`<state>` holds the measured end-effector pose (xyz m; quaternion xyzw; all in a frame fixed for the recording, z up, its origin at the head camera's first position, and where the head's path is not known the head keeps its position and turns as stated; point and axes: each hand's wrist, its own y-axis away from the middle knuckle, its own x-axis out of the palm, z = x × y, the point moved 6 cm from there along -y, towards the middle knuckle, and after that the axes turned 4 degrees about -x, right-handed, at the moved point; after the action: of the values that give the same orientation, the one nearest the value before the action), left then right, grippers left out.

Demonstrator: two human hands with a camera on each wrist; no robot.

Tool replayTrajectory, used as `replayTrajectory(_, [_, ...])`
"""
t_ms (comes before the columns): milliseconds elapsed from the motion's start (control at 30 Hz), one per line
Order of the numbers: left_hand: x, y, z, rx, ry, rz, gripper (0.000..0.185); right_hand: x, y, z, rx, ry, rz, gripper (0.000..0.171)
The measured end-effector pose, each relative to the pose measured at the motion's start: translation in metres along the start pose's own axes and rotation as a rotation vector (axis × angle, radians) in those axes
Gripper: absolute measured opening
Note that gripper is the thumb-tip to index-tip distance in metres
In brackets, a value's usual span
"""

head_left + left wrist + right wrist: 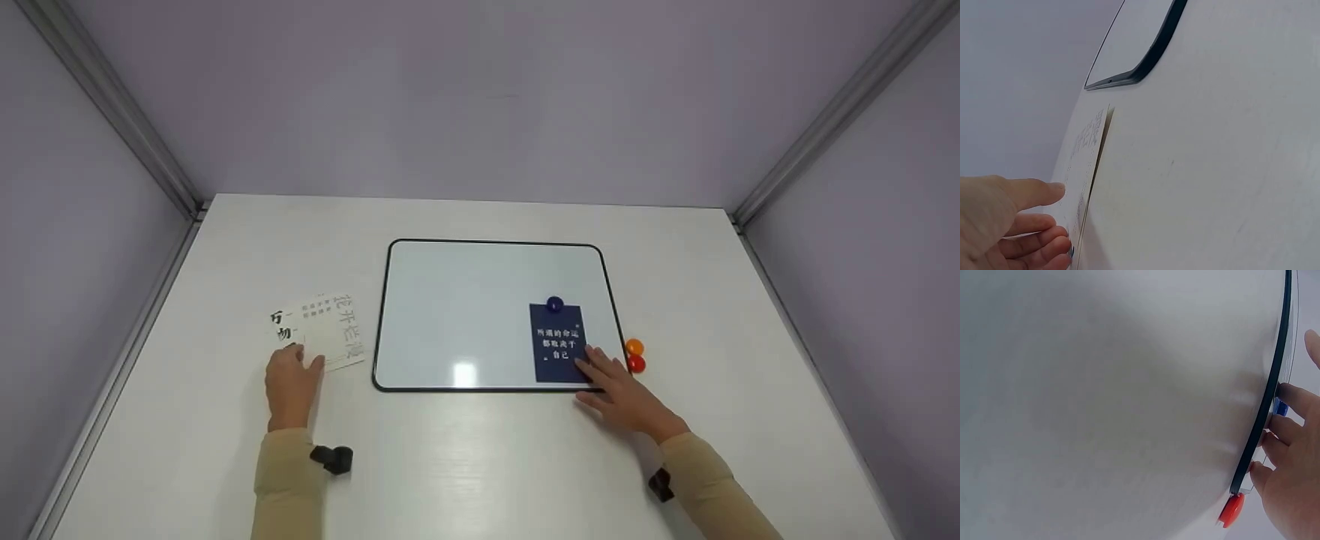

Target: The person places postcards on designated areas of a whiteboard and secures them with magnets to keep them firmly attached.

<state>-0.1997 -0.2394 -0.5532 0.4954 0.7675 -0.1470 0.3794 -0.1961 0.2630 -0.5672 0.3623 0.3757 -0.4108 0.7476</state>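
Observation:
A dark blue card [559, 367] with white lettering lies on the right part of a black-framed whiteboard [457, 315]. A round dark blue magnet [555, 304] sits on the card's top edge. My right hand [626, 394] rests at the board's lower right corner, its spread fingers touching the card's right edge. Off the board to the left lie pale cards [334, 341] with dark lettering, overlapping each other. My left hand [292, 382] is over their near edge; in the left wrist view its thumb stands apart from the loosely bent fingers, which reach the cards.
An orange magnet [634, 346] and a red magnet [637, 364] sit together just right of the board's edge. All of this lies on a white table [465, 465] with walls [465, 112] at the back and both sides.

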Motion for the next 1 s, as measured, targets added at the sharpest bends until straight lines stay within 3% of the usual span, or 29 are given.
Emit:
replayTrajectory(167, [-0.001, 0.000, 0.001, -0.040, -0.008, -0.043, 0.047, 0.000, 0.000, -0.001, -0.005, 0.000, -0.005, 0.070])
replayTrajectory(567, [0.006, -0.003, -0.001, -0.131, -0.139, -0.043, 0.058, 0.000, 0.001, -0.001, -0.003, -0.012, -0.006, 0.069])
replayTrajectory(1000, [0.005, -0.004, 0.010, -0.232, -0.070, -0.004, 0.052, 0.004, 0.000, 0.003, -0.005, -0.023, -0.019, 0.068])
